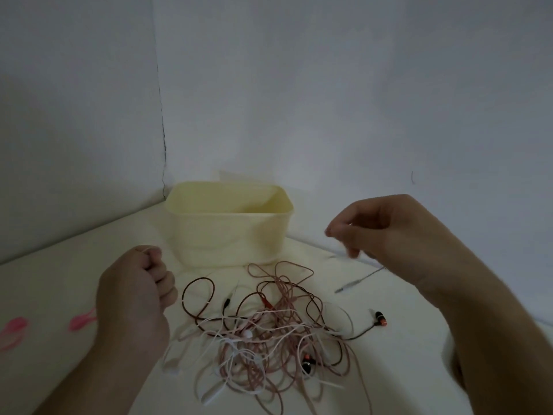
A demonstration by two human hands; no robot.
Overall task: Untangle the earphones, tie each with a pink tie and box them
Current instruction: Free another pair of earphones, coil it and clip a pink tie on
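- earphones (269,333): several sets (pink, dark brown-red, white) lie knotted in one heap on the worktop (404,369), at 6 o'clock from the box.
- handling, as a judgement: the cords look thin, light and limp; they will snag on each other and tighten if pulled hard. the earbuds and plugs are the bulky points and likely to catch in loops.
- where to take hold, as a judgement: grasp one cord near a free end, such as the dark earbud (380,318) lying clear at 3 o'clock of the heap, and feed it back through the loops rather than tugging from the middle.
- left hand (134,298): fingers clenched, at 9 o'clock of the heap; a thin white cord appears to run over the top of the fist, so it seems to grasp that cord.
- right hand (380,232): raised at 2 o'clock of the heap, fingers curled with the tips pinched; a faint pale strand hangs below, so it probably holds the same cord. blur prevents certainty.
- box (227,232): pale yellow, open-topped, at 12 o'clock of the heap, just beside it. the visible interior shows no contents; the floor is hidden.
- pink ties (80,322): on the worktop at 9 o'clock, beyond the left hand, unused.
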